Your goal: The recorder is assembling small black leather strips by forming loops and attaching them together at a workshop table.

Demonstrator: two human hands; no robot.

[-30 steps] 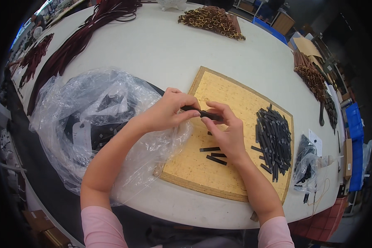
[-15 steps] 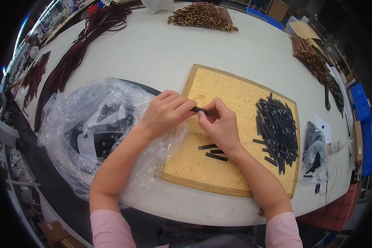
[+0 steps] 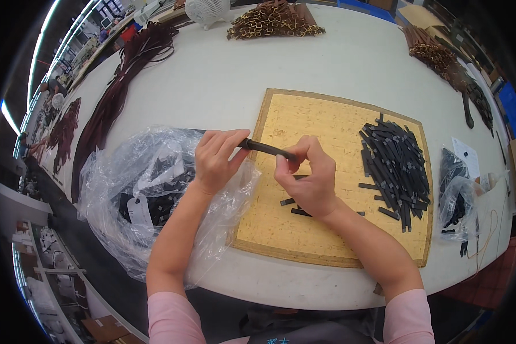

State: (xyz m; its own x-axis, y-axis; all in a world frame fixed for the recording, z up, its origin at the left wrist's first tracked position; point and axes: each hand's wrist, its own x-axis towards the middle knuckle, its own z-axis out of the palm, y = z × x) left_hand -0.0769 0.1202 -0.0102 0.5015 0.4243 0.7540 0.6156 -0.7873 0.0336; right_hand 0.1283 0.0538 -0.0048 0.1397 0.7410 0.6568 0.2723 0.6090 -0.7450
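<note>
My left hand (image 3: 215, 161) is closed on one end of a narrow black strap (image 3: 266, 149), pinched between thumb and fingers. Thumb and fingertips of my right hand (image 3: 311, 179) pinch the other end. The strap is held slightly bent above the upper left part of a yellow board (image 3: 312, 117) with brown edges. Below my right hand several loose black strips (image 3: 301, 212) lie on the board, partly hidden by that hand and wrist. On the board's right side is a heap of similar short black strips (image 3: 395, 169), some with a greyish end.
A clear plastic bag (image 3: 106, 200) of black pieces with a white tag (image 3: 139, 212) lies left of the board. A smaller bag (image 3: 457, 200) lies right. Dark red straps (image 3: 109, 109), buckled brown straps (image 3: 275, 20) and a white fan (image 3: 207, 11) stand farther back.
My hands have moved apart, my left hand going left, and a longer stretch of the black strap now shows between them. The whole view has shifted a little.
</note>
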